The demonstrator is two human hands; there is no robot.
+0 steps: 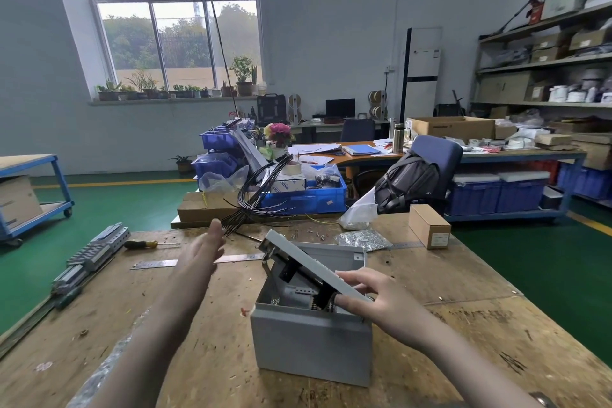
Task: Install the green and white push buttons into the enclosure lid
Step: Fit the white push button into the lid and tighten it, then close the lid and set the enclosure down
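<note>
A single head-worn view looks forward and slightly down from the near edge of a wooden workbench. Both forearms reach in from the bottom of the frame. The grey enclosure sits close, just right of centre. The wide angle also takes in the far window at left and shelves at right.

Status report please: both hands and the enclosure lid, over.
Left hand open, reaching forward. Right hand grips the enclosure lid, tilted over the grey box. Nothing in the way.
</note>
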